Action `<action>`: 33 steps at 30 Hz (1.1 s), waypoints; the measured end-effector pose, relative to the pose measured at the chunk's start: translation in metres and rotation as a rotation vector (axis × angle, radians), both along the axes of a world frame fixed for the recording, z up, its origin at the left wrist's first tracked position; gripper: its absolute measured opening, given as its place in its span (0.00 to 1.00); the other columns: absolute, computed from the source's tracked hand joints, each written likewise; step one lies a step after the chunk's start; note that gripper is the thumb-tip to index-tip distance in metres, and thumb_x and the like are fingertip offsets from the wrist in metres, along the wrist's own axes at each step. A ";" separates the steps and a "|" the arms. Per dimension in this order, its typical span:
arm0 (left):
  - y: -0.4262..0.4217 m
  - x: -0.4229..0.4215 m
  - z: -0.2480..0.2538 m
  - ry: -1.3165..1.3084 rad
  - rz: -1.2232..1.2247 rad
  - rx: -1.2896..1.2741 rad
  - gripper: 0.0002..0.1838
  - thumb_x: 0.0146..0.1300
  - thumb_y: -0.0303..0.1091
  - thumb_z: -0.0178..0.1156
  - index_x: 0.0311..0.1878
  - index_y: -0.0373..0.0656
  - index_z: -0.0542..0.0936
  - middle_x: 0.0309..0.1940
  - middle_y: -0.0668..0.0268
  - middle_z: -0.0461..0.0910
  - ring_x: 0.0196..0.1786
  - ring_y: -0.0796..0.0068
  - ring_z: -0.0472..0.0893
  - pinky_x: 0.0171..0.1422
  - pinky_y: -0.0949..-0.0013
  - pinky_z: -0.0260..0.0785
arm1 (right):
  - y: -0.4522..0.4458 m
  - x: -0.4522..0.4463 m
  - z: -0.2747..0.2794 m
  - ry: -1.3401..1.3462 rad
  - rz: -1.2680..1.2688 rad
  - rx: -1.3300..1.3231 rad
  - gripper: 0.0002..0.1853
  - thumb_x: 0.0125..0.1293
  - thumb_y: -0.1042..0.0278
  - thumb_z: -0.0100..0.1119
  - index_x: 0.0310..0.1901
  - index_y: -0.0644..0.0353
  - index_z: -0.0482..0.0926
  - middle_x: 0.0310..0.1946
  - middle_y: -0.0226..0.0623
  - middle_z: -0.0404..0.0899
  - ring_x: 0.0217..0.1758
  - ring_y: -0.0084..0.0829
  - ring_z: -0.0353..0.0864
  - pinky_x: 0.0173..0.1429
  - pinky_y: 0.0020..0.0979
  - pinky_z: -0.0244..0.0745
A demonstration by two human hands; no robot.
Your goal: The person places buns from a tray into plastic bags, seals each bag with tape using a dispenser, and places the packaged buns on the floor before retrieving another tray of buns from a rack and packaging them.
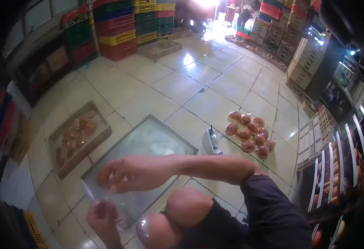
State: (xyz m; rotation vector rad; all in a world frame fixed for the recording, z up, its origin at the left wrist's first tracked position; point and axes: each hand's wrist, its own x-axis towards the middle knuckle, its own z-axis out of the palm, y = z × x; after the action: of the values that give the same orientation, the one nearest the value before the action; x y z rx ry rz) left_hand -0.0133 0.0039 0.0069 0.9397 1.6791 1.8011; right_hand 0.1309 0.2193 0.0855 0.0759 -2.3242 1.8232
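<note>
Right hand (138, 173): fingers holding brown bun (104, 176), over left corner of tray (149, 139). Left hand (103, 222): fingers gripping clear bag (121, 212).

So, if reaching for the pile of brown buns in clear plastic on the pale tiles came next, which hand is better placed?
Probably the right hand: it is nearer the pile, and its forearm crosses between the pile and the left hand.

Cream floor tiles (138, 99), dark purple sleeve (269, 207), red-blue-yellow crates (113, 29)
</note>
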 end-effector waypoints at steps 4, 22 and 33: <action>0.029 -0.034 -0.036 -0.036 0.128 -0.069 0.08 0.68 0.32 0.66 0.44 0.42 0.78 0.26 0.72 0.74 0.21 0.85 0.66 0.23 0.81 0.59 | 0.048 -0.042 -0.058 0.183 -0.255 -0.462 0.19 0.79 0.57 0.49 0.61 0.57 0.81 0.66 0.39 0.75 0.59 0.30 0.76 0.59 0.33 0.75; -0.053 -0.018 -0.145 -0.438 0.624 -0.356 0.10 0.67 0.34 0.68 0.45 0.38 0.82 0.28 0.70 0.78 0.24 0.85 0.70 0.28 0.82 0.66 | 0.070 -0.253 -0.409 -0.650 -0.441 -0.467 0.15 0.69 0.65 0.57 0.48 0.70 0.81 0.38 0.38 0.81 0.40 0.27 0.78 0.42 0.27 0.74; -0.039 0.001 -0.142 -0.520 0.688 -0.465 0.06 0.68 0.28 0.65 0.44 0.37 0.81 0.28 0.69 0.77 0.27 0.83 0.70 0.32 0.81 0.65 | 0.039 -0.257 -0.407 -0.511 -0.475 -0.975 0.12 0.70 0.65 0.53 0.45 0.66 0.80 0.34 0.37 0.78 0.36 0.28 0.77 0.39 0.29 0.75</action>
State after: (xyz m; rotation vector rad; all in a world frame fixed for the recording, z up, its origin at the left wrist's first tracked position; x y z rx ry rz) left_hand -0.0122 -0.0346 -0.1351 -0.3299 2.0425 1.6884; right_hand -0.1259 0.2582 -0.3213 -1.0561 -1.2054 2.6138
